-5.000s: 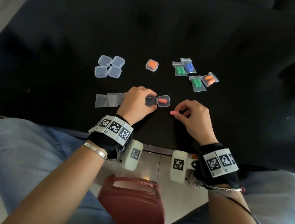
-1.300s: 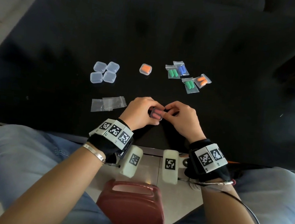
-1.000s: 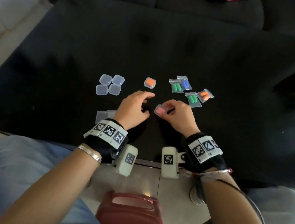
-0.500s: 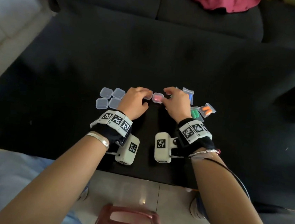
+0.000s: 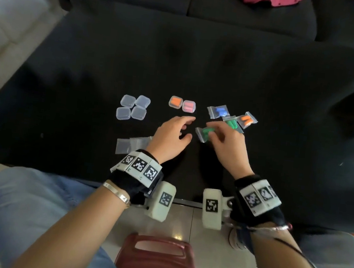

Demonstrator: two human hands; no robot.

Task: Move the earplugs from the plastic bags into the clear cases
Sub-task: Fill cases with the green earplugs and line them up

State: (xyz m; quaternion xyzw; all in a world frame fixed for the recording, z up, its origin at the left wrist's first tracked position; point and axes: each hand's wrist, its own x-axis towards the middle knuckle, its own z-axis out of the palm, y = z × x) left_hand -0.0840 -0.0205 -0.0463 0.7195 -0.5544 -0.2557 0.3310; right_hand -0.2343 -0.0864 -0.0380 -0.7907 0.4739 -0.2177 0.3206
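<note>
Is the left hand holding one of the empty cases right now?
No, the left hand is open and holds nothing; the four empty cases sit untouched farther left.

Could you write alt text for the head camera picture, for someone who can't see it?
A person's right hand pinches a small bag of green earplugs over a black table; the left hand rests open beside it. Beyond lie two filled cases, four empty cases and more bagged earplugs.
</note>
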